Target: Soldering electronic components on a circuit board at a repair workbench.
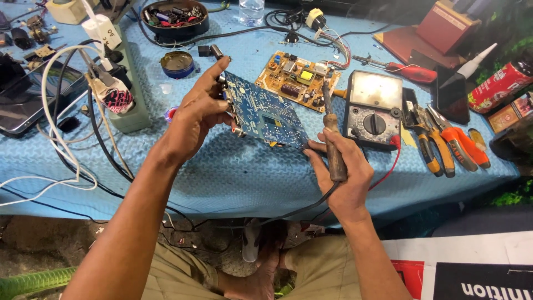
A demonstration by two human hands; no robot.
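My left hand [194, 114] grips the left edge of a blue circuit board [265, 113] and holds it tilted above the blue table cover [233, 172]. My right hand [344, 172] holds a soldering iron [333, 145] by its brown wooden handle, tip pointing up and away. The thumb and a fingertip of that hand also touch the board's lower right corner. The iron's dark cord runs down off the table's front edge.
A tan circuit board [297, 78] lies behind the blue one. An analog multimeter [373, 108] with a red lead sits right of it, then orange-handled pliers [444, 141]. A power strip [119, 83], a round tin [177, 63] and a parts bowl [175, 16] stand at left.
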